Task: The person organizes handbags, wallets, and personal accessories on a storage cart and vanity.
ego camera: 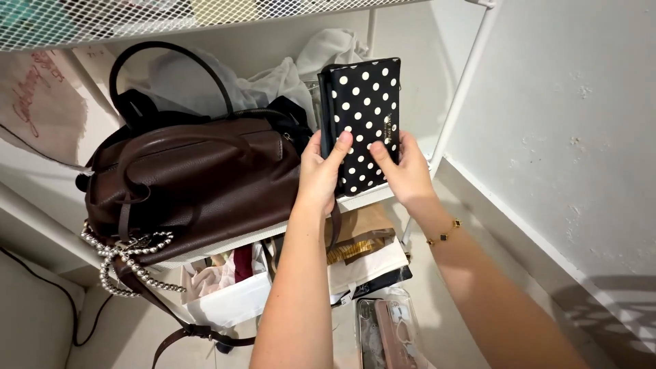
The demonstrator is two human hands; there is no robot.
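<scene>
A black wallet with white polka dots [362,109] stands upright on a white wire shelf [369,199], to the right of a dark brown leather handbag [191,184]. My left hand [321,171] grips the wallet's left edge, thumb across its front. My right hand [403,171] holds its lower right side, and that wrist wears a thin gold bracelet [444,234]. Both hands are closed on the wallet.
A black bag [147,102] and white cloth dust bags [273,82] sit behind the brown handbag. A pearl strand [123,263] hangs off the shelf front. Below are a white box [225,297], paper bags [362,253] and clear pouches [383,328]. A white wall [567,137] stands right; a mesh shelf [137,20] is overhead.
</scene>
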